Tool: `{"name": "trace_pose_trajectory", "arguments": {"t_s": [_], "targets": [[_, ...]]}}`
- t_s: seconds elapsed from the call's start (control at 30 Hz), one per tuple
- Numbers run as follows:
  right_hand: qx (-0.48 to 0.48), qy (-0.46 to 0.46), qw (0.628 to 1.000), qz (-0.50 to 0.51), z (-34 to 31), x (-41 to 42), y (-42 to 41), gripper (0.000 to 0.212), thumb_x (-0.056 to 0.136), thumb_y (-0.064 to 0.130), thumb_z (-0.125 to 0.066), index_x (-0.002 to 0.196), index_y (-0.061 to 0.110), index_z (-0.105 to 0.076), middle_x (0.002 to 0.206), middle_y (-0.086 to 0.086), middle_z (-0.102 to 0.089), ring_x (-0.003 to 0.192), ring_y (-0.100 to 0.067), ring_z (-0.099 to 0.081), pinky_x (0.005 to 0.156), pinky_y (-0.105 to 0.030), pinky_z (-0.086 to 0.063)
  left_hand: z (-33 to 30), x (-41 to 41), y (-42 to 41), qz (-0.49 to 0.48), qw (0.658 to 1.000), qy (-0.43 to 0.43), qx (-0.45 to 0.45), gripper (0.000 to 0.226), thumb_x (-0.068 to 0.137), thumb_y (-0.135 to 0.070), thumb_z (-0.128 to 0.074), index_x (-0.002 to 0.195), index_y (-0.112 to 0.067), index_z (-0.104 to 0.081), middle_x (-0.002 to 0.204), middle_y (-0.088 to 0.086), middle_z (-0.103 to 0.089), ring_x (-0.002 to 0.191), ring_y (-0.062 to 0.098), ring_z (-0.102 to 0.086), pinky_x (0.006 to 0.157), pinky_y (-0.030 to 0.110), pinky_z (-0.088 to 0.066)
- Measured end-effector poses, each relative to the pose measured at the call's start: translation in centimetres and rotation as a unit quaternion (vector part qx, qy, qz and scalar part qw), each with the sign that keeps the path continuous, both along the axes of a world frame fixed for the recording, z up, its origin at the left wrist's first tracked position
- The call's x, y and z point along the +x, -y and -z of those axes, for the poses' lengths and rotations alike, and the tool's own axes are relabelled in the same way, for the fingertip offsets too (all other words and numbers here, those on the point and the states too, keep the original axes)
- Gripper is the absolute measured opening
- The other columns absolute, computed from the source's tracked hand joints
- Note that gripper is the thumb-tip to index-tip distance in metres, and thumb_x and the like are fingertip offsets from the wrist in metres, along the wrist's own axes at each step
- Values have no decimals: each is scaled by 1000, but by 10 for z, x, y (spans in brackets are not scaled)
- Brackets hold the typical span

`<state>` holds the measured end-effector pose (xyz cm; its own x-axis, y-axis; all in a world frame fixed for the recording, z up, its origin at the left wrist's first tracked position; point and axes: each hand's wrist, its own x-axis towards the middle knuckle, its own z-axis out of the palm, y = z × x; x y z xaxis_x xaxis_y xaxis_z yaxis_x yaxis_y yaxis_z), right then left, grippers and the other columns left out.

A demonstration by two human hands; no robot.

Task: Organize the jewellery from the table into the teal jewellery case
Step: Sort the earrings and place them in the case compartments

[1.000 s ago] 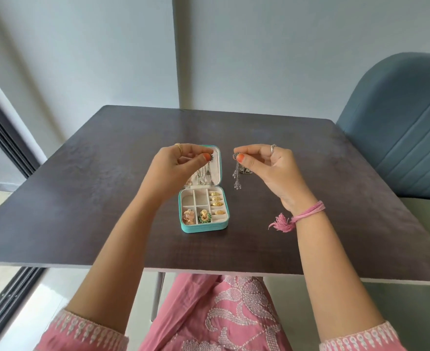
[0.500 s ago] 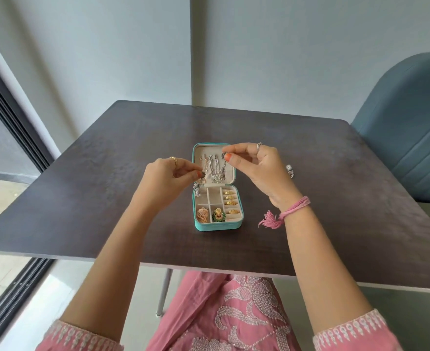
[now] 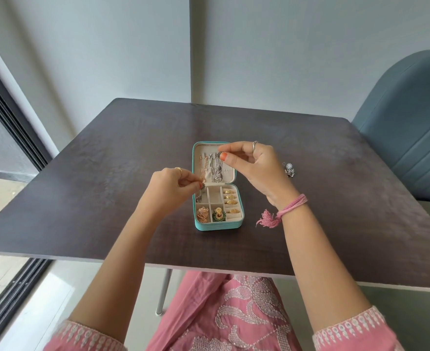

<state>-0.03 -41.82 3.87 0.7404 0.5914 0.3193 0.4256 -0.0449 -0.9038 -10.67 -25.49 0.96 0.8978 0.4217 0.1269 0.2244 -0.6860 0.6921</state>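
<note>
Silver chain (image 3: 218,165) pinched by right hand (image 3: 253,168) — left hand (image 3: 173,187) pinches, seemingly, an earring (image 3: 202,186).

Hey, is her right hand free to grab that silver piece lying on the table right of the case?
Probably not yet. The right hand pinches a silver chain at the case lid. The silver piece lies uncovered just beyond that wrist, so once the chain is released it looks reachable.

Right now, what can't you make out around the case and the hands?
All head view:
- What the right hand pinches at the case lid: covered by fingertips.
- Small piece in the left hand: too small to identify.
- Silver item on the table: too small; wrist partly hides it.
</note>
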Motion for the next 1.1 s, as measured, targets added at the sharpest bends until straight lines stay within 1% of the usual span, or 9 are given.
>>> {"name": "trace_pose_trajectory", "arguments": {"t_s": [0.07,0.2,0.3,0.37,0.4,0.47,0.63,0.73,1.1], "targets": [[-5,3,1000,-2,0,0,0,13,86,13,-68,97,18,-73,97,7,-72,90,-4,-66,82,-19,-53,4,2,0,2,1000,-20,-1,11,86,-24,-67,94,-22,-74,82,-9,-71,69,-7,-59,59,3,-41],[-10,11,1000,-9,1,-2,0,13,86,13,-68,97,20,-72,96,11,-71,90,-3,-66,83,-18,-52,13,7,-1,-8,999,-48,9,11,87,-26,-66,91,-22,-75,69,-11,-57,54,0,-48,47,11,-33],[-14,19,1000,-8,2,-3,-1,14,86,13,-69,94,24,-72,94,13,-71,89,-2,-66,81,-17,-52,21,10,-4,-13,998,-60,27,17,90,-27,-61,100,-23,-73,80,-4,-57,60,6,-48,51,16,-34],[-18,19,1000,-9,4,-4,-2,15,85,13,-70,92,27,-72,93,14,-71,88,-3,-67,81,-18,-53,26,10,-6,-19,998,-49,17,19,92,-25,-57,104,-24,-71,91,-1,-63,77,12,-58,63,20,-41],[-20,17,1000,-11,5,-5,-3,15,85,13,-70,92,26,-72,93,14,-71,87,-4,-67,80,-17,-53,27,10,-6,-28,999,-37,6,20,92,-23,-56,104,-25,-71,97,-1,-65,86,14,-60,71,22,-42],[-28,19,999,-12,7,-6,-5,14,85,12,-70,95,21,-73,94,11,-72,87,-3,-67,79,-17,-53,28,9,-6,-56,998,-10,-33,18,92,-21,-56,101,-24,-71,97,-4,-65,89,12,-58,77,22,-41],[-53,22,998,-9,12,-8,-12,13,85,15,-70,97,18,-74,96,6,-73,87,-5,-68,78,-17,-54,35,6,-10,-120,969,73,-201,9,89,-23,-60,92,-28,-66,81,-4,-65,74,12,-63,68,23,-46],[-64,25,998,-11,14,-9,-15,12,86,17,-69,97,20,-74,94,8,-73,86,-5,-68,77,-18,-55,39,4,-10,-161,940,106,-280,9,92,-22,-57,92,-27,-64,85,-2,-67,68,7,-61,61,20,-44],[-117,30,993,-12,30,-14,-26,12,85,20,-70,96,20,-75,91,8,-74,80,2,-65,72,-8,-47,45,2,-14,-178,915,134,-335,11,93,-19,-56,100,-17,-65,85,-4,-66,65,6,-60,59,18,-45]]}}
